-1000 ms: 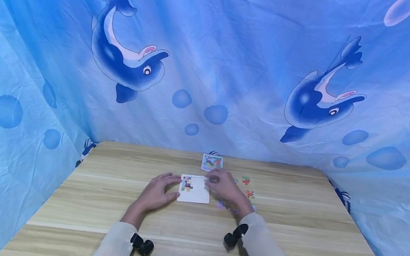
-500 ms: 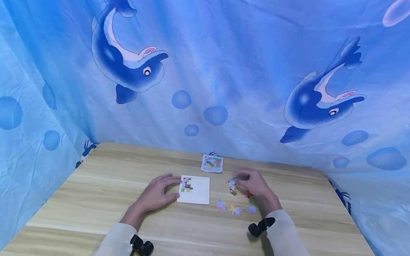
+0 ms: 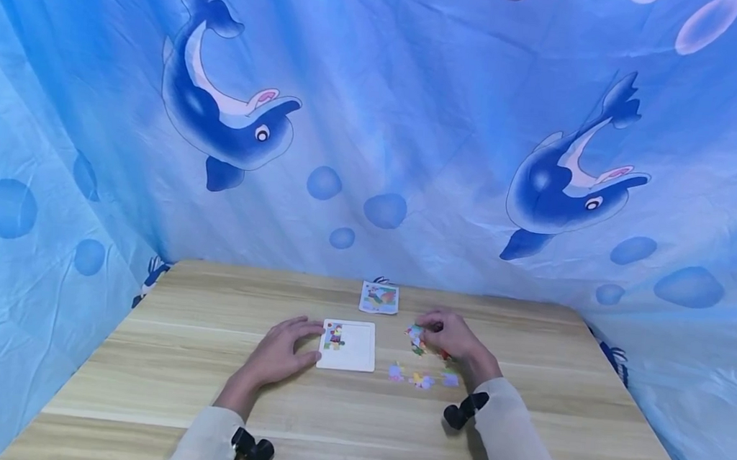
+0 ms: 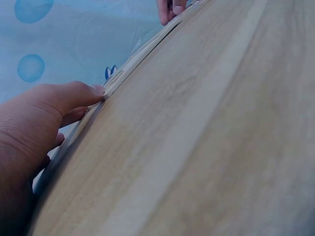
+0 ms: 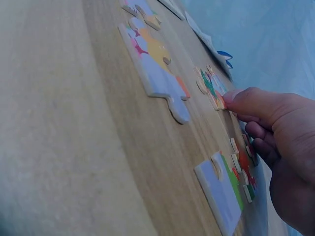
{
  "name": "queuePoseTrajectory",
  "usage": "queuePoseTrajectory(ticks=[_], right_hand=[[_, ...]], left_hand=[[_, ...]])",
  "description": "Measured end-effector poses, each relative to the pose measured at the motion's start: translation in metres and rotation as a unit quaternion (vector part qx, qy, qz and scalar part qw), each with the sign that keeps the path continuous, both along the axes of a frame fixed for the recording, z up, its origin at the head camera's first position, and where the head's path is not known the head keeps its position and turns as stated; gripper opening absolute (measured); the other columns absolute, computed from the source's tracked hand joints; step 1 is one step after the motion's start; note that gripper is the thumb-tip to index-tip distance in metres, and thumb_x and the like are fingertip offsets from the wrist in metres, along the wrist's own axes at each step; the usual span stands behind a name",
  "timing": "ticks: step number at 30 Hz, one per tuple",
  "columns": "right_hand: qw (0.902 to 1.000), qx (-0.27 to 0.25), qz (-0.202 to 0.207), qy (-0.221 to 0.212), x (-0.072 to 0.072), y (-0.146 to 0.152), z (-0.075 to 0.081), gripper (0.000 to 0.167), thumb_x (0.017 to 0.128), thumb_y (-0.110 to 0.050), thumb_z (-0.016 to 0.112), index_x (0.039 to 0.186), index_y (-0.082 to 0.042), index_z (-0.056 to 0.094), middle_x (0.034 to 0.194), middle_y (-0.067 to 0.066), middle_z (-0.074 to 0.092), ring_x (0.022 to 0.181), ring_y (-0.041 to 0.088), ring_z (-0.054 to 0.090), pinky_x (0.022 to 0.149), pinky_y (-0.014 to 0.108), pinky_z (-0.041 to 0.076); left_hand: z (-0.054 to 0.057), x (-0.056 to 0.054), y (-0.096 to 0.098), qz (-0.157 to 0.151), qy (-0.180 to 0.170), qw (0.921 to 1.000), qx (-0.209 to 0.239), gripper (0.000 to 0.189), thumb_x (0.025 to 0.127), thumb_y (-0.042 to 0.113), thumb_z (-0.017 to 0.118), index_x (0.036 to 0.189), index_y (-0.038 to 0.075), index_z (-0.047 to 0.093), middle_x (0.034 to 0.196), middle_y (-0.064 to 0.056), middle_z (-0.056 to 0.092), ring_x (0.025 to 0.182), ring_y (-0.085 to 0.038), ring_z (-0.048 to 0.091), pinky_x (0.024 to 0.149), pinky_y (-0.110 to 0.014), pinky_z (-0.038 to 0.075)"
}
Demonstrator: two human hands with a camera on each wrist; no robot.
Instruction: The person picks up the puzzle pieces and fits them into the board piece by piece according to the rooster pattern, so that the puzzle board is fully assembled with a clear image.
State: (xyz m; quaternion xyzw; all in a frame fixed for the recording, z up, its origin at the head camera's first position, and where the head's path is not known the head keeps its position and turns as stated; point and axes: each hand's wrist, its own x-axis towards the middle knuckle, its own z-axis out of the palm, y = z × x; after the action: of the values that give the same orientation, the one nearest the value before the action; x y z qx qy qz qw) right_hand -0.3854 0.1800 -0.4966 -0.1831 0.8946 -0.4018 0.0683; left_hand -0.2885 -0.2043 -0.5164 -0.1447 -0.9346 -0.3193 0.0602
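Observation:
A white puzzle board [image 3: 359,352] lies on the table with a few joined pieces [image 3: 334,337] along its upper left. Against its left edge rest the spread thumb and fingers of my left hand [image 3: 277,353]; the left wrist view shows the thumb [image 4: 81,93] touching the rim. To the right of the board, my right hand [image 3: 457,338] has its thumb tip on a puzzle piece [image 5: 210,87] with green on it, and the fingers curl behind. The index fingertip is hidden in the right wrist view.
Loose puzzle pieces lie around the right hand, among them a lilac one [image 5: 219,196] and a yellow-and-lilac one [image 5: 157,64]. A small picture card [image 3: 379,298] lies behind the board. A blue dolphin-printed cloth [image 3: 375,151] hangs behind the table [image 3: 327,429].
My right hand has moved from the board's upper right corner to the loose pieces on the right, then slightly left onto one. The left hand has stayed at the board.

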Motion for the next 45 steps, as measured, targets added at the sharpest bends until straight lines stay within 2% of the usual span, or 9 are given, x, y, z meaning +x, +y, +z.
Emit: queuePoseTrajectory(ticks=[17, 25, 30, 35, 39, 42, 45], right_hand=[[0.9993, -0.007, -0.004, 0.036, -0.002, -0.002, 0.003, 0.020, 0.085, -0.017, 0.080, 0.104, -0.011, 0.077, 0.113, 0.009, 0.065, 0.095, 0.020, 0.058, 0.078, 0.027, 0.051], [0.9989, -0.036, -0.027, 0.016, 0.004, -0.001, 0.008, 0.026, 0.084, -0.017, 0.081, 0.108, -0.009, 0.075, 0.109, 0.010, 0.069, 0.094, 0.021, 0.062, 0.076, 0.028, 0.054], [0.9983, -0.032, -0.035, 0.033, 0.006, -0.010, 0.013, 0.025, 0.085, -0.022, 0.082, 0.108, -0.012, 0.076, 0.115, 0.010, 0.070, 0.101, 0.024, 0.065, 0.084, 0.034, 0.058], [0.9974, -0.026, -0.006, 0.067, 0.007, -0.032, 0.013, 0.024, 0.087, -0.023, 0.082, 0.109, -0.013, 0.077, 0.123, 0.009, 0.070, 0.113, 0.026, 0.064, 0.096, 0.045, 0.057], [0.9974, -0.033, 0.007, 0.064, 0.010, -0.055, 0.012, 0.025, 0.087, -0.024, 0.082, 0.110, -0.015, 0.078, 0.121, 0.006, 0.069, 0.113, 0.025, 0.063, 0.099, 0.047, 0.056], [0.9975, -0.039, 0.014, 0.057, 0.012, -0.072, 0.010, 0.024, 0.086, -0.023, 0.083, 0.108, -0.015, 0.077, 0.125, 0.007, 0.068, 0.117, 0.027, 0.062, 0.102, 0.047, 0.055], [0.9969, -0.048, 0.026, 0.058, 0.014, -0.087, 0.009, 0.021, 0.087, -0.020, 0.082, 0.107, -0.013, 0.077, 0.137, 0.014, 0.064, 0.133, 0.035, 0.056, 0.110, 0.051, 0.051]], left_hand=[[0.005, 0.000, 0.000, -0.002, 0.011, 0.9999, 0.008, 0.051, 0.092, 0.038, 0.074, 0.140, 0.022, 0.065, 0.153, 0.001, 0.058, 0.152, -0.036, 0.039, 0.124, -0.068, 0.026], [0.002, 0.000, -0.001, -0.004, 0.006, 1.0000, 0.002, 0.050, 0.093, 0.038, 0.074, 0.140, 0.023, 0.065, 0.153, 0.001, 0.058, 0.152, -0.036, 0.039, 0.124, -0.067, 0.026], [0.003, 0.000, -0.002, 0.000, 0.009, 1.0000, 0.001, 0.051, 0.092, 0.037, 0.075, 0.140, 0.022, 0.065, 0.153, 0.000, 0.058, 0.151, -0.036, 0.040, 0.123, -0.068, 0.027], [0.005, 0.000, -0.003, 0.001, 0.010, 0.9999, -0.003, 0.051, 0.091, 0.037, 0.075, 0.139, 0.023, 0.065, 0.153, 0.000, 0.058, 0.151, -0.035, 0.040, 0.123, -0.068, 0.027], [0.004, -0.001, -0.002, -0.001, 0.010, 0.9999, -0.004, 0.051, 0.091, 0.037, 0.075, 0.139, 0.022, 0.065, 0.153, 0.000, 0.058, 0.152, -0.036, 0.040, 0.123, -0.067, 0.028], [0.004, 0.000, -0.002, -0.002, 0.010, 0.9999, -0.004, 0.051, 0.091, 0.038, 0.075, 0.139, 0.022, 0.066, 0.153, -0.001, 0.058, 0.151, -0.036, 0.040, 0.123, -0.068, 0.028], [0.003, 0.001, -0.002, -0.001, 0.006, 1.0000, -0.003, 0.051, 0.092, 0.038, 0.075, 0.139, 0.022, 0.065, 0.153, 0.000, 0.058, 0.151, -0.036, 0.040, 0.124, -0.067, 0.027]])
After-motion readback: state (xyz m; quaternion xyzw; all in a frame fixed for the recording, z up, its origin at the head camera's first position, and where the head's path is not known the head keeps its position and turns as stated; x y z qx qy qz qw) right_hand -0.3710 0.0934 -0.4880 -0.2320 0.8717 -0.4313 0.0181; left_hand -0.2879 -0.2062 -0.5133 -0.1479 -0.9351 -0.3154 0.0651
